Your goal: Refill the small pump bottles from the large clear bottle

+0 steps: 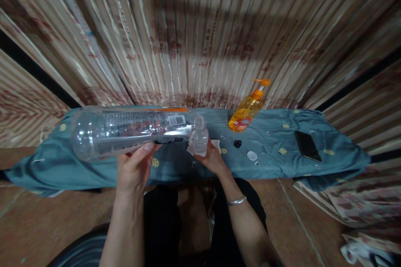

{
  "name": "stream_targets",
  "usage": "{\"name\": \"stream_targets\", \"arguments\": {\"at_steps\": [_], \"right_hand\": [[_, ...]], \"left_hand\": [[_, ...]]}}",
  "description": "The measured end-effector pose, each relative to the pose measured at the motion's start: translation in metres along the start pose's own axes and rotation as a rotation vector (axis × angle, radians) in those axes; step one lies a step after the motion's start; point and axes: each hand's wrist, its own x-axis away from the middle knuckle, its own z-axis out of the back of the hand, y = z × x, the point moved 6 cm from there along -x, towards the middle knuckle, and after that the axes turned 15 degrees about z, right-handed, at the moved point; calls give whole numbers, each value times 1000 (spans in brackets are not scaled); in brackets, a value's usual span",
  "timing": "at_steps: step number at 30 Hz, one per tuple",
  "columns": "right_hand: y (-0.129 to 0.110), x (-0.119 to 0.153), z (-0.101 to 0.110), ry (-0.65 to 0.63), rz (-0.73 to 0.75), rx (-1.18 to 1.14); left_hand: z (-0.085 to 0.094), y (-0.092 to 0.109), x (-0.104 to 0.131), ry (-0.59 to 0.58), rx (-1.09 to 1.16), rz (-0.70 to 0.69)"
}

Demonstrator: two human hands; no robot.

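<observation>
My left hand [134, 167] is wrapped round the underside of a large clear plastic bottle [125, 131], which lies sideways in the air with its mouth to the right. The label is silvery with an orange strip and a barcode. Below that mouth, a small clear bottle [200, 141] stands upright in my right hand [211, 156], with whitish paper or tissue [190, 147] around it. The two bottle mouths meet or nearly meet. My right fingers are partly hidden behind the small bottle. Whether liquid is flowing cannot be made out.
An orange pump bottle [246, 112] stands beyond my right hand on the green cloth [269, 167]. Nearer lie a small black cap [237, 144] and a white round lid [252, 156]. A black phone [307, 146] lies farther right. Pleated curtain [200, 41] hangs behind.
</observation>
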Motion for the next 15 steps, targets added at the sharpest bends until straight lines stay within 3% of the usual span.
{"name": "stream_targets", "arguments": {"at_steps": [15], "right_hand": [[8,0,-4,39,7,-15]], "left_hand": [[8,-7,-5,-13,-11,24]]}}
